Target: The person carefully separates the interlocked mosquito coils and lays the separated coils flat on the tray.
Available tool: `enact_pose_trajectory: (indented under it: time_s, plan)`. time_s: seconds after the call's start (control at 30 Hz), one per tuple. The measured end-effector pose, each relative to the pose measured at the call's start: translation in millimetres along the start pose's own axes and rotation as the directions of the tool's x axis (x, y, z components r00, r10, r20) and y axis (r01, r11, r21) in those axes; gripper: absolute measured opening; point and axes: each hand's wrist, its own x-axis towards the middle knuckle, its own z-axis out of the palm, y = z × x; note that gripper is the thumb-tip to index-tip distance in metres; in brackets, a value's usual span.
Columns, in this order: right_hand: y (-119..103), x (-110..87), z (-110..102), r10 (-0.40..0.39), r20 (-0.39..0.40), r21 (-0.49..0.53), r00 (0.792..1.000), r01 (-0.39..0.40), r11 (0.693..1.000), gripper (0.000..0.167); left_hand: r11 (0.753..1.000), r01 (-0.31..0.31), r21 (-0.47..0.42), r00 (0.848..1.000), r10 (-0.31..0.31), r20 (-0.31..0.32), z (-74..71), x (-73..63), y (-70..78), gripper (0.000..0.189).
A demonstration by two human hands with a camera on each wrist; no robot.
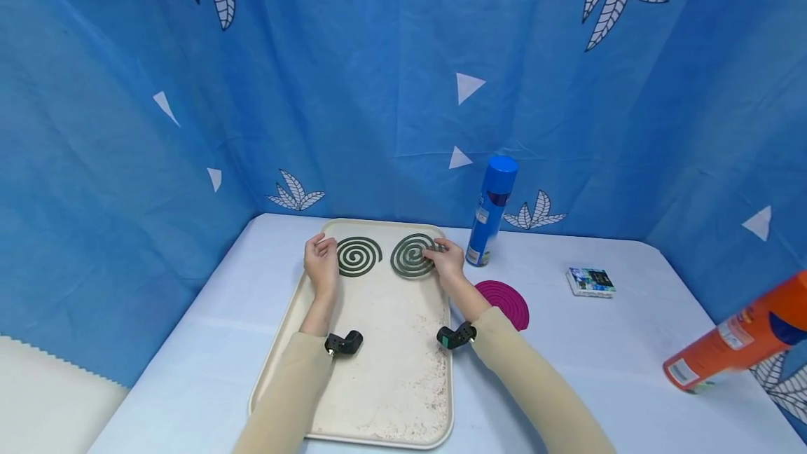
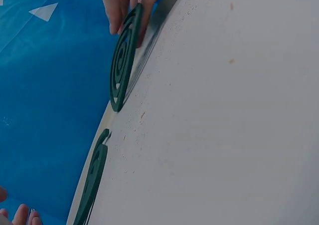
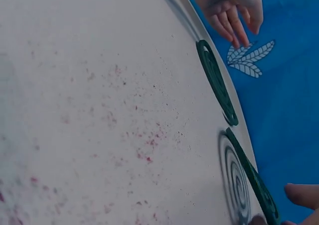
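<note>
Two green mosquito coils lie near the far end of a cream tray point(image 1: 384, 349). My right hand point(image 1: 449, 260) pinches the outer edge of the right coil point(image 1: 411, 255) between thumb and fingers. In the right wrist view this coil point(image 3: 253, 174) is tilted up, with its shadow on the tray below. The left coil point(image 1: 356, 256) rests flat on the tray. Beside its left side, at the tray's edge, my left hand point(image 1: 323, 266) has loosely bent fingers and holds nothing.
A magenta coil point(image 1: 502, 300) lies right of the tray, partly behind my right forearm. Behind it stands a blue spray can point(image 1: 492, 209). Farther right are a small patterned box point(image 1: 590, 282) and an orange spray can point(image 1: 734, 335). Blue curtain point(image 1: 378, 90) backs the table.
</note>
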Motion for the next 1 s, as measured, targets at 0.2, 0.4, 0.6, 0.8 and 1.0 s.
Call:
enact_pose_trajectory:
  time_s: [0.2, 0.4, 0.6, 0.8, 1.0]
  plan:
    - [-14, -11.1, -12, 0.025, 0.024, -0.024, 0.999, -0.024, 0.999, 0.048, 1.000, -0.016, -0.007, 1.000, 0.016, 0.002, 8.0, -2.7, 0.4, 0.030]
    - [-31, -31.8, -33, 0.069, 0.069, -0.017, 0.995, -0.068, 0.998, 0.044, 0.999, -0.036, -0.034, 0.998, 0.038, 0.041, 16.4, -6.3, -0.7, 0.031]
    - [-28, -45.0, -63, 0.072, 0.088, -0.023, 0.993, -0.071, 0.997, 0.038, 0.999, -0.031, -0.023, 0.989, 0.033, 0.142, 25.6, -20.1, 7.9, 0.030]
    - [-22, -56.8, -109, 0.041, 0.058, -0.151, 0.997, -0.032, 0.988, 0.039, 0.999, 0.042, 0.030, 0.940, -0.049, 0.338, 45.5, -63.5, 23.1, 0.030]
    - [-16, -61.5, -152, 0.039, -0.009, -0.343, 0.999, -0.040, 0.939, 0.041, 0.989, 0.148, -0.015, 0.802, -0.111, 0.587, 71.7, -123.8, 37.7, 0.031]
